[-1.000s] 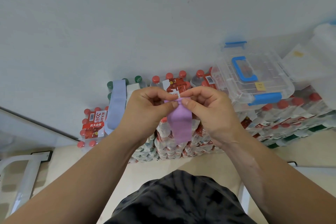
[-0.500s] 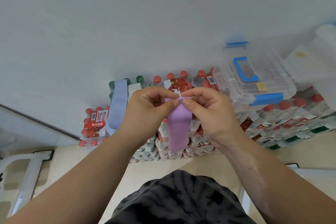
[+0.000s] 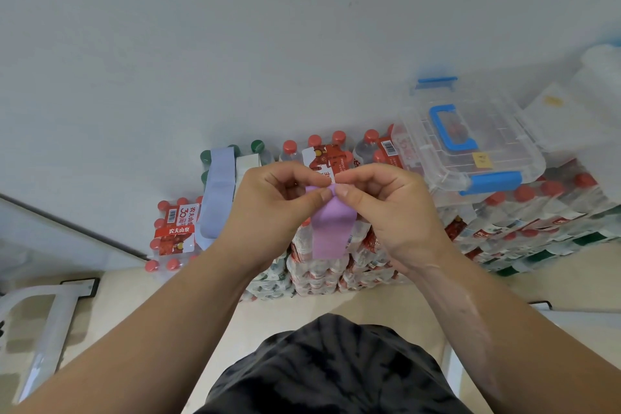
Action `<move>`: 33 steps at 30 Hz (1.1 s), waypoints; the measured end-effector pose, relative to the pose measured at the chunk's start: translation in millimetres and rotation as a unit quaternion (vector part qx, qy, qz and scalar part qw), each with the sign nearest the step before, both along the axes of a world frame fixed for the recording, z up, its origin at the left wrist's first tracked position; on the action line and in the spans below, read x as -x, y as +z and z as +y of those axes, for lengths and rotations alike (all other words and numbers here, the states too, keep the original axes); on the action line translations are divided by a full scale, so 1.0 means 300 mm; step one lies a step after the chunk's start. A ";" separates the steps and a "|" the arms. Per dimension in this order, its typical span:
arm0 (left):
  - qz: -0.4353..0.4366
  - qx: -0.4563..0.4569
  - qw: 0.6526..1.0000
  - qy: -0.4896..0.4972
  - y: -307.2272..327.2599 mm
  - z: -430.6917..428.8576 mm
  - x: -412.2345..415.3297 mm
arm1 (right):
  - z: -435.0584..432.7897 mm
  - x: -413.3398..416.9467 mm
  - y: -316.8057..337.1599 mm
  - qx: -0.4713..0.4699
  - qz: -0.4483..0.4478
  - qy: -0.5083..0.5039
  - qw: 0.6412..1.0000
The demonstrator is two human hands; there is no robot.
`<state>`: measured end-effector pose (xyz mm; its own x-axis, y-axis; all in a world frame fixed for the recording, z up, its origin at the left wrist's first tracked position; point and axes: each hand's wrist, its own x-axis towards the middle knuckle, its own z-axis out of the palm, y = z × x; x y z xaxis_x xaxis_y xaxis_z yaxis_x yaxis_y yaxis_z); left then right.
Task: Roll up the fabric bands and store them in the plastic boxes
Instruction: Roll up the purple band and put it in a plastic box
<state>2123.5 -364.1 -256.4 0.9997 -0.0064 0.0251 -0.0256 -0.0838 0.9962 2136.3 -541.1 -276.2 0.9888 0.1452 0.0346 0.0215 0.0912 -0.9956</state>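
"Fabric band (image 3: pixel 331 232), the purple one: where was it?"

"Up between both hands, held in the air in front of the stacked bottle packs (image 3: pixel 319 272). Taking it from the left, though: well to the left of the hands stood a single pack of red-capped bottles (image 3: pixel 174 228). Just left of the left hand, a pale blue band (image 3: pixel 218 195) lay draped over the packs with its end hanging down."

"And the left hand (image 3: pixel 268 212) itself?"

"Curled, with thumb and forefinger pinching the top end of the purple band. The right hand (image 3: pixel 389 212) pinched the same end from the other side, so the two thumb tips nearly met. The rest of the band hung flat below the pinch, between the wrists."

"Was any of it rolled?"

"A small bunched fold showed at the pinch. How many turns it held, I couldn't tell."

"The boxes?"

"A clear plastic box (image 3: pixel 470 151) with a blue handle and blue latches sat on the packs just right of the right hand. Its lid was on, with a yellow sticker (image 3: pixel 482 160) on top. Farther right, a second clear box (image 3: pixel 598 94) stood at the edge of the view, too blurred to make out."
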 end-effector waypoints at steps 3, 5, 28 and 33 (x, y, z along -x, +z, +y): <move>0.013 0.004 1.000 -0.004 -0.001 0.004 0.000 | 0.003 0.002 -0.003 0.002 0.001 -0.001 1.000; 0.025 -0.002 1.000 -0.012 -0.001 0.007 0.001 | 0.004 0.003 0.000 0.000 -0.009 0.002 1.000; 0.000 0.028 1.000 0.008 0.025 -0.023 0.028 | 0.038 0.032 0.000 0.008 -0.020 -0.145 0.989; -0.010 0.012 1.000 0.013 0.025 -0.026 0.032 | 0.028 0.031 0.024 -0.039 -0.006 -0.103 0.994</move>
<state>2113.9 -371.9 -248.9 0.9987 0.0210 0.0455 -0.0441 -0.0614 0.9971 2127.0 -532.7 -269.0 0.9967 -0.0645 0.0497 0.0595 0.1609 -0.9852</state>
